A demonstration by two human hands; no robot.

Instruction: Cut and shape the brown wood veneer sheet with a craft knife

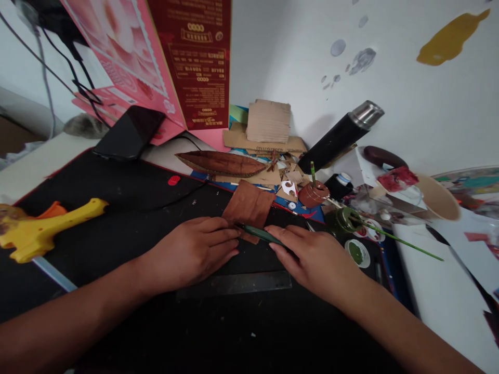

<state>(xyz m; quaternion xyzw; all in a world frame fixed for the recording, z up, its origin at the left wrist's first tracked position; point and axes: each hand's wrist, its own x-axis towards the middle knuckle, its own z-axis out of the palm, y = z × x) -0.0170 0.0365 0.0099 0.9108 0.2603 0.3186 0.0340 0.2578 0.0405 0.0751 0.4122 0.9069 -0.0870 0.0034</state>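
My right hand point(307, 254) is closed around a slim green pen-shaped tool point(259, 234), whose dark tip points left toward my other hand. A brown-painted piece of cardboard point(249, 203) lies on the black mat under that tip. My left hand point(195, 249) holds the cardboard at its lower left edge, fingers together and fingertips beside the tool's tip. Just below both hands lies a metal ruler point(253, 282). Farther back rests a brown boat-shaped model point(222, 163) with a pointed end at the left.
A yellow hot glue gun point(50, 228) lies at left, a black phone point(130, 132) behind it. Pink and red packaging point(200, 67) stands at the back. At right are a black flask point(335, 137), a brown paint jar point(314, 194), and a green paint jar point(345, 221) with a green stick.
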